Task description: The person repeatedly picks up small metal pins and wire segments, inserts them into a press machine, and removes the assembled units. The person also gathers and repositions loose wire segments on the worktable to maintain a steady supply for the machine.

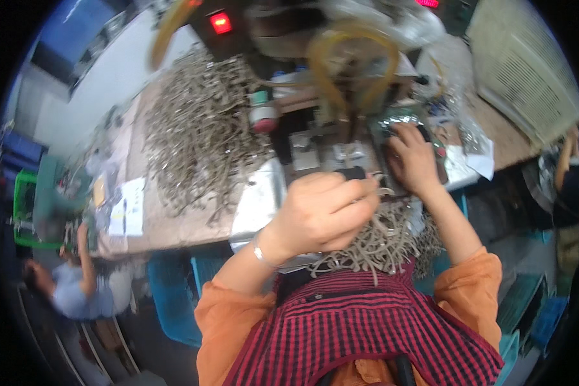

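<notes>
Working at a bench (174, 233), a person curls the left hand (325, 212) closed near a looped yellow tube (316, 61); what lies between its fingertips is too blurred to tell. The right hand (415, 157) reaches over a dark tray (442, 170), fingertips partly hidden, so its grip cannot be judged. Grey-beige cord pieces (373, 248) heap just below the hands; a larger heap (202, 128) covers the bench's left side.

The left hand (325, 215) curls, its fingers (354, 201) bunched together and wrist (262, 249) angled inward; the right hand (413, 157) reaches farther forward, its forearm (458, 225) slanting inward.
</notes>
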Tool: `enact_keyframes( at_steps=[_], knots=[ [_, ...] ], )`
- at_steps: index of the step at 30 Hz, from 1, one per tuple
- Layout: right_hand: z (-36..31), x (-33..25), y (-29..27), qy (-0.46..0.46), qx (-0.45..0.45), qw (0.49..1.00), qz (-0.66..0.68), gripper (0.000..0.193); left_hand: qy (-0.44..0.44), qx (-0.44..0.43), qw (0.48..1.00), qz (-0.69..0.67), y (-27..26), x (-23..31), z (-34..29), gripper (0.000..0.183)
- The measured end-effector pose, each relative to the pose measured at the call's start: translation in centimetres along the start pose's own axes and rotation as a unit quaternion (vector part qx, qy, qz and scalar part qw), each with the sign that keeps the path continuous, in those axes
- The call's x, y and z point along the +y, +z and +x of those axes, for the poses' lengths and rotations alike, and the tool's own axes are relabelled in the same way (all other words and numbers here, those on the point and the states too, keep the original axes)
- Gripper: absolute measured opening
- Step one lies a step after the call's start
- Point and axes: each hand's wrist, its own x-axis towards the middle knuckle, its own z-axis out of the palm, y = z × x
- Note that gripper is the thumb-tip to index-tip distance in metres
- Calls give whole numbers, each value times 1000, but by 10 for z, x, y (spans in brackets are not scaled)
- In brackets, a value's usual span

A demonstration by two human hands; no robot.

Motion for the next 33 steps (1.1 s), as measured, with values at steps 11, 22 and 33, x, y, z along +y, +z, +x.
enact_keyframes(
  at_steps=[11, 22, 33],
  knots=[
    [-19, 22, 3, 275, 142, 926, 219, 17, -220, 230, 921, 223, -55, 22, -80, 19],
    [15, -12, -5, 248, 99, 923, 277, 17, -574, 108, 732, 351, -136, -175, -149, 15],
    [-15, -27, -60, 252, 103, 906, 325, 14, -641, 72, 756, 116, -133, -178, -150, 27]
  ],
)
